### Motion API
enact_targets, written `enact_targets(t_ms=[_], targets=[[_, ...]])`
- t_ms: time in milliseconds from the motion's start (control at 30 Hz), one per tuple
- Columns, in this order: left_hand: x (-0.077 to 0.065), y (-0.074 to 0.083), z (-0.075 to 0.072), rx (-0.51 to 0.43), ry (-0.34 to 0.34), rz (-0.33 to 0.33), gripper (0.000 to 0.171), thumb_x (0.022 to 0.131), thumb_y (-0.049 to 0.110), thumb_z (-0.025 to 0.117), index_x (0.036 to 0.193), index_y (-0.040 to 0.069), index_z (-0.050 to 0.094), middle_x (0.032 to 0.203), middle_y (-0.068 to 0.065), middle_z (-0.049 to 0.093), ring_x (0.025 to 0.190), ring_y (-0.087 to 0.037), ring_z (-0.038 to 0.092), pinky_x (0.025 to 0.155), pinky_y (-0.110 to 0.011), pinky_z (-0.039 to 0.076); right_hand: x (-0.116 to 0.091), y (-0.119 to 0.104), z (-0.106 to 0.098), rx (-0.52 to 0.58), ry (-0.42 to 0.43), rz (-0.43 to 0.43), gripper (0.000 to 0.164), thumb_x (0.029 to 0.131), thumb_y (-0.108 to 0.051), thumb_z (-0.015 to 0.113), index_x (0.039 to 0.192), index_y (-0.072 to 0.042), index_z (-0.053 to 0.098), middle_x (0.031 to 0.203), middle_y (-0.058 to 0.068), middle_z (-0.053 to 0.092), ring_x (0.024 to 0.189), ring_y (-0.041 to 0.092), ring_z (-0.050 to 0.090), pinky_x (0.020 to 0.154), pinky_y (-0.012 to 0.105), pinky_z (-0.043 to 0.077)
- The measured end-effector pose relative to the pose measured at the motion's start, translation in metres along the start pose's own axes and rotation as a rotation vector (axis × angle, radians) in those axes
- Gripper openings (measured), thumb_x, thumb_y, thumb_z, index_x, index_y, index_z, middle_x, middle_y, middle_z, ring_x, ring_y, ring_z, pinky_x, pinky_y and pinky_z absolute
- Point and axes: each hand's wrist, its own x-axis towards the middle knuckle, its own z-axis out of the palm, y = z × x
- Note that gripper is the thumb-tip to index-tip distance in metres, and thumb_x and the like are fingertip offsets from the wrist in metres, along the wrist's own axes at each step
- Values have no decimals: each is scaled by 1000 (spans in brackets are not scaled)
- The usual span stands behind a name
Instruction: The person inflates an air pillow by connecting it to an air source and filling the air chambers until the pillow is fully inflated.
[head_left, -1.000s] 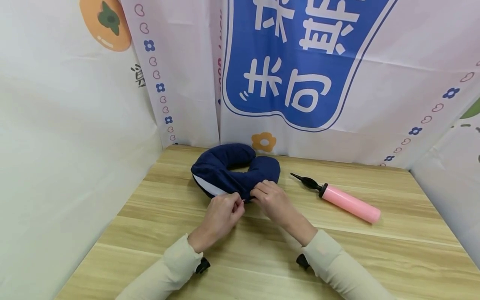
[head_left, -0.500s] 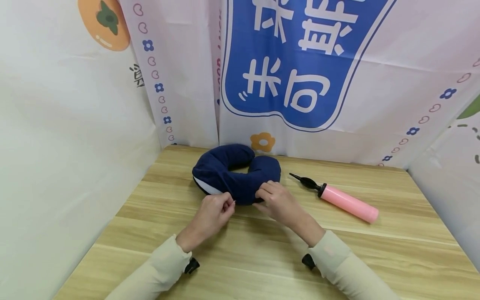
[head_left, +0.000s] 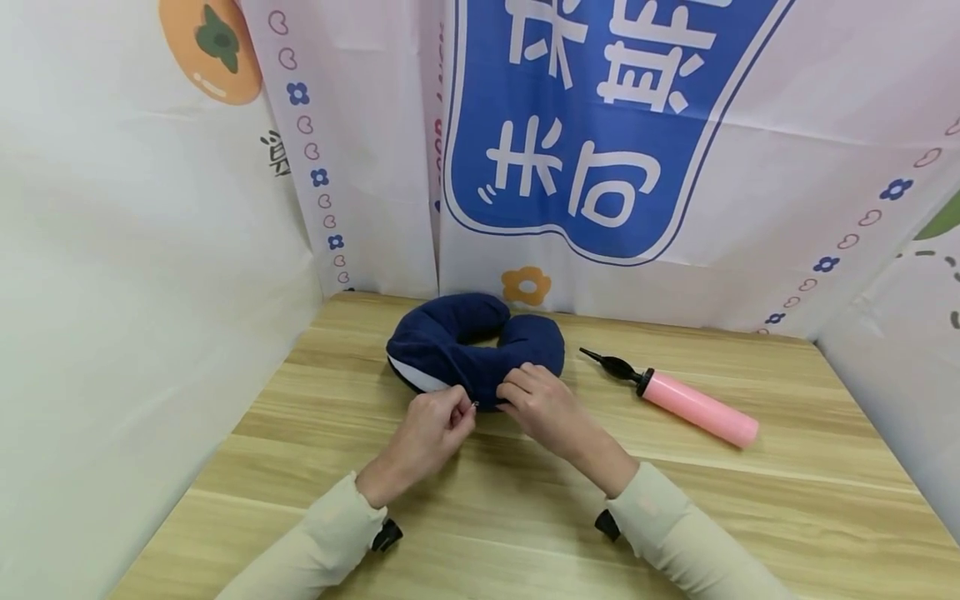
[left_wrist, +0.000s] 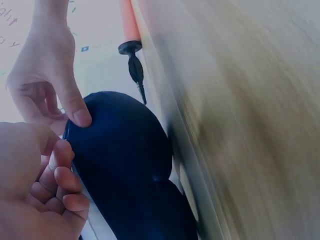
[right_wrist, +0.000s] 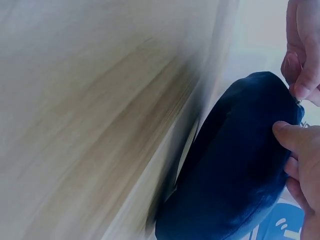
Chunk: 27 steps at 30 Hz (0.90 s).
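Note:
A navy U-shaped neck pillow (head_left: 472, 354) lies near the back of the table, its outer edge facing the person. Along its left front a zip gap shows a white strip (head_left: 412, 373). My left hand (head_left: 433, 427) pinches a small metal zipper pull (head_left: 475, 404) at the front edge, at the right end of that gap. Just to the right, my right hand (head_left: 543, 410) grips the pillow's front edge. In the right wrist view its thumb (right_wrist: 287, 134) presses on the navy cloth, close beside the left fingers. The left wrist view shows the left fingers (left_wrist: 67, 180) curled.
A pink hand pump (head_left: 697, 406) with a black nozzle lies on the wooden table (head_left: 510, 525), right of the pillow. A printed cloth backdrop (head_left: 390, 167) rises behind the table, with a white side panel (head_left: 150, 317) on the left.
The left hand has moved left with the zipper pull, and the white strip has become shorter. The right hand went a little right along the edge, then came back left.

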Motion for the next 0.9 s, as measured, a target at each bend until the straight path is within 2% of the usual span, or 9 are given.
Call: enact_targets(t_ms=[200, 400, 567, 700, 900], targets=[[-2, -6, -6, -26, 54, 1, 24, 88, -4, 75, 76, 13, 62, 65, 6, 57, 59, 3, 46, 55, -15, 42, -6, 7, -9, 42, 25, 25, 22, 78, -8, 93, 93, -8, 77, 93, 2, 73, 86, 18, 66, 76, 29, 56], [2, -8, -6, -60, 17, -20, 24, 91, -1, 74, 77, 14, 63, 65, 8, 57, 60, 4, 44, 56, -15, 40, -7, 7, -18, 65, -11, 64, 25, 76, -9, 95, 92, -7, 75, 92, 2, 71, 84, 18, 63, 75, 30, 55], [5, -3, -5, -121, -15, -47, 23, 92, -2, 73, 78, 14, 62, 65, 8, 57, 59, 4, 46, 54, -15, 40, 3, 0, -19, 44, -15, 27, 30, 78, -17, 95, 96, -8, 73, 94, 2, 67, 86, 18, 61, 77, 30, 53], [5, -1, -1, -165, -44, -35, 23, 91, -3, 70, 77, 14, 61, 64, 7, 56, 59, 5, 45, 54, -15, 40, 6, -2, -15, 2, -21, 12, 27, 79, -16, 95, 93, -8, 73, 92, 2, 67, 84, 18, 60, 75, 30, 53], [5, 0, 2, -133, 1, 3, 23, 87, -3, 70, 75, 13, 59, 61, 8, 51, 58, 6, 41, 53, -13, 36, 4, 1, -12, -12, 2, 17, 21, 79, -12, 93, 89, -9, 75, 90, 1, 69, 83, 17, 62, 75, 29, 53]])
